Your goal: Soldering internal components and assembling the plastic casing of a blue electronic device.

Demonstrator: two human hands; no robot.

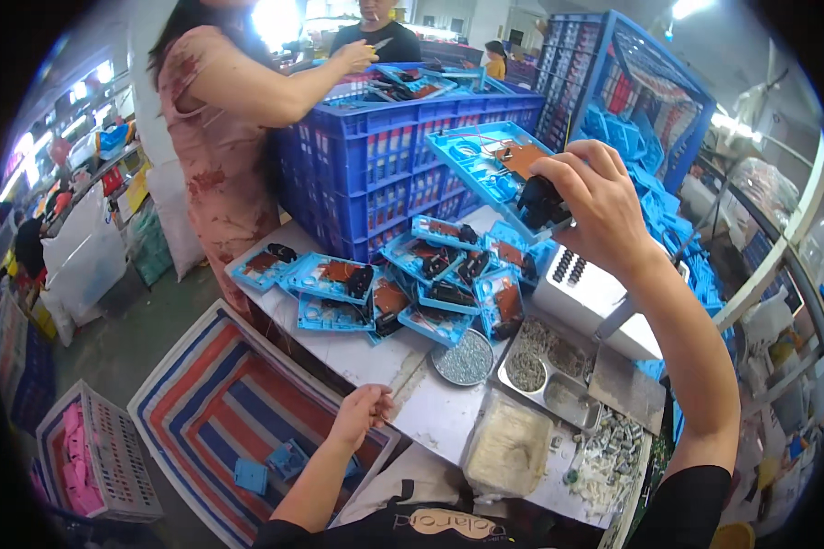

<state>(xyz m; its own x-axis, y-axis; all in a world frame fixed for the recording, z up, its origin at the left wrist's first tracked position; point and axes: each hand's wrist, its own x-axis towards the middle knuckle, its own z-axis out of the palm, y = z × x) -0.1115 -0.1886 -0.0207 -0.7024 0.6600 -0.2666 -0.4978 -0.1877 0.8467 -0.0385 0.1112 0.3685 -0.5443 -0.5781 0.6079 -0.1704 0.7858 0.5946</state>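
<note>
My right hand (604,206) is raised at the right, its fingers closed on the end of a light-blue plastic casing (474,156). That casing carries a brown circuit board, thin wires and a black part by my fingertips. Low at the table's near edge is my left hand (362,416), fingers curled in, with nothing visible in them. Several similar blue casings (334,276) with brown boards and black parts lie heaped on the white table (384,359). A round dish of small silvery pieces (463,357) stands in front of the heap.
Metal trays of small parts (526,366), a worn shallow tub (508,444) and a white box-shaped device (572,293) stand on the table. Blue crates (339,183) rise behind. A striped-lined bin (220,403) is at the left. Another person (220,119) stands across the crates.
</note>
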